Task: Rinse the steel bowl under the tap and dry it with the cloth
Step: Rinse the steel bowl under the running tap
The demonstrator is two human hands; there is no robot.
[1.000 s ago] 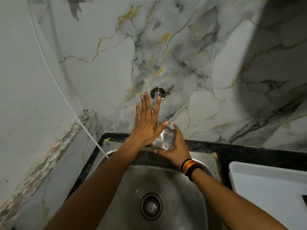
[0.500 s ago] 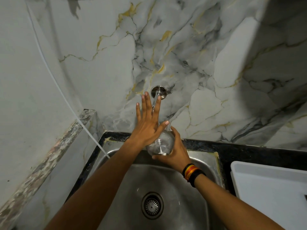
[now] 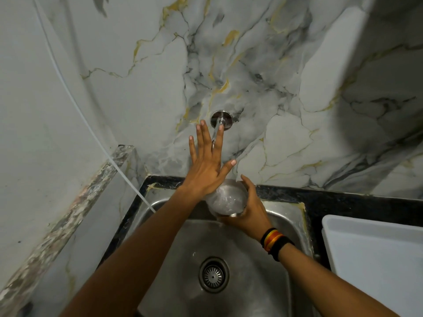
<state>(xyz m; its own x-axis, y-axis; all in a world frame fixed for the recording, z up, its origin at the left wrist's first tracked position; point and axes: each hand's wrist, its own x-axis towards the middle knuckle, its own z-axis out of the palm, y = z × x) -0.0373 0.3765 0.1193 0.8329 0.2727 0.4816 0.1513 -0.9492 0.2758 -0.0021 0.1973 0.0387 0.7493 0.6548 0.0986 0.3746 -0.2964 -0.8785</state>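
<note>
A small steel bowl (image 3: 227, 199) is held over the back of the steel sink (image 3: 283, 216), full of churning water. My right hand (image 3: 250, 213) cups it from below and behind, fingers wrapped round its rim. My left hand (image 3: 207, 165) lies flat with fingers spread, resting on top of the wall-mounted tap (image 3: 220, 121), whose spout it mostly hides. The palm overlaps the bowl's left edge. No cloth is in view.
The sink's drain strainer (image 3: 213, 275) lies below my arms. A white plastic tray (image 3: 375, 259) sits on the black counter (image 3: 320, 197) to the right. A thin white hose (image 3: 91, 131) runs down the left wall into the sink. Marble wall stands behind.
The bowl has tipped from showing its side to facing up and has filled with water. My left hand stays on the tap. My right hand keeps its hold on the bowl.
</note>
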